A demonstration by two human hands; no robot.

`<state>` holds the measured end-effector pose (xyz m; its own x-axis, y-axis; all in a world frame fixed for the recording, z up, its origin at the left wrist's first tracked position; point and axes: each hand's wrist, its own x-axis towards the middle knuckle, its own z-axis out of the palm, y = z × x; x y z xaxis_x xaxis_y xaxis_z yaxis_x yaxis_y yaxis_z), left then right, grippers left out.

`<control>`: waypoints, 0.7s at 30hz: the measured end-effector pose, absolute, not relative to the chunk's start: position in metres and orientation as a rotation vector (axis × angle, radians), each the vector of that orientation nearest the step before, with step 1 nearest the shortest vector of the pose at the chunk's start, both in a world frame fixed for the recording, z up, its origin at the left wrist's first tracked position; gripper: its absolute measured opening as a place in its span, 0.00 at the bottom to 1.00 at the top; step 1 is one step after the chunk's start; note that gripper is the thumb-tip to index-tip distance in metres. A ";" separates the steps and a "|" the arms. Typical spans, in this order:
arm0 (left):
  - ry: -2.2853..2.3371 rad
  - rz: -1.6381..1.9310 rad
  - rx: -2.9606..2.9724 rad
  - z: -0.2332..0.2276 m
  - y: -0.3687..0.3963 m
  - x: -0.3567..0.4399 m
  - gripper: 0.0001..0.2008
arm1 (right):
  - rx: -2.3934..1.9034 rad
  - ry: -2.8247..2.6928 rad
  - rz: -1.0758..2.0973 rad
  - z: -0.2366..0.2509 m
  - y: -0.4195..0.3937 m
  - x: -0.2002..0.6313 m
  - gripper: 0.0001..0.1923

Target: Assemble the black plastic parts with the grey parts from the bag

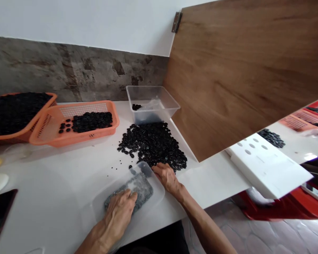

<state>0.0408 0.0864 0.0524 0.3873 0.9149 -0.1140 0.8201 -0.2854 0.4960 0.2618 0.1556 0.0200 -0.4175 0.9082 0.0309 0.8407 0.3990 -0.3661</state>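
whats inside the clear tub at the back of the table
The clear tub holds a small cluster of black pieces in its left corner and what looks like crumpled clear plastic. Its dark lower front hides the rest of the floor.

orange baskets of black pieces, clear tub, wooden panel, white perforated block

white table, black button heap, orange baskets, clear tub, plastic tray

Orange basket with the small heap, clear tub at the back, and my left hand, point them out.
orange basket [100,133]: head view, front wall.
clear tub [159,93]: head view, back wall.
left hand [119,213]: head view, back of hand.
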 end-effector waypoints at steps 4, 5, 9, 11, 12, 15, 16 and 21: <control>1.465 -0.058 2.348 0.052 0.086 0.054 0.29 | -1.489 -2.434 0.408 0.021 0.150 0.257 0.14; 1.447 -0.094 2.371 0.051 0.087 0.056 0.29 | -1.475 -2.432 0.400 0.020 0.149 0.256 0.12; 1.408 -0.167 2.425 0.047 0.088 0.057 0.26 | -1.449 -2.406 0.373 0.012 0.148 0.255 0.08; 1.405 -0.178 2.429 0.044 0.088 0.055 0.26 | -1.465 -2.363 0.362 0.005 0.147 0.256 0.08; 1.403 -0.178 2.425 0.043 0.088 0.053 0.26 | -1.477 -2.337 0.358 0.002 0.147 0.256 0.09; 1.412 -0.153 2.389 0.042 0.088 0.048 0.27 | -1.510 -2.263 0.362 -0.004 0.145 0.259 0.12; 1.424 -0.138 2.368 0.042 0.088 0.047 0.27 | -1.517 -2.239 0.371 -0.005 0.144 0.260 0.13; 1.487 0.009 2.211 0.044 0.094 0.039 0.21 | -1.565 -2.005 0.468 0.003 0.142 0.264 0.10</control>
